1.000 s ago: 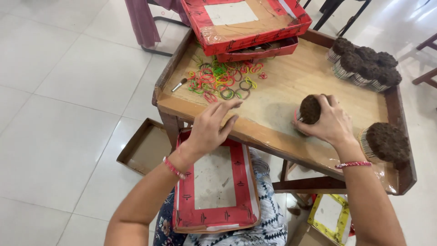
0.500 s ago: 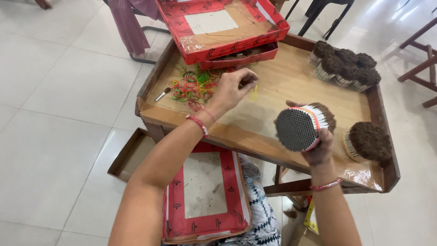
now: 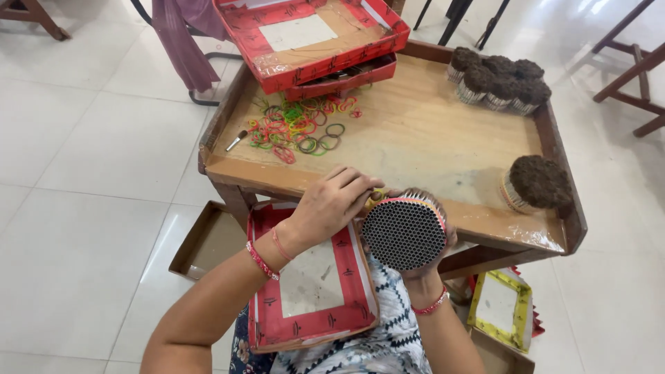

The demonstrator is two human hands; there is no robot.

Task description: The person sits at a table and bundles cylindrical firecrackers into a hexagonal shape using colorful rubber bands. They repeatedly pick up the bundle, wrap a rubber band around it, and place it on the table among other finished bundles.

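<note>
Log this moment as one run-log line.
left hand: on bundle edge | right hand: holds round honeycomb-faced stick bundle | wooden tray table: coloured rubber bands

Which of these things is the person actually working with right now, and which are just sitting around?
In use:
- round bundle of sticks, held by right hand
- left hand on the bundle's rim
- yellow rubber band at the fingers

Lying about:
- rubber band pile
- finished bundles
- red boxes
- lap tray

Left hand (image 3: 331,204) fingers curled, palm down; right hand (image 3: 424,260) cupped below, both wrists close together.
</note>
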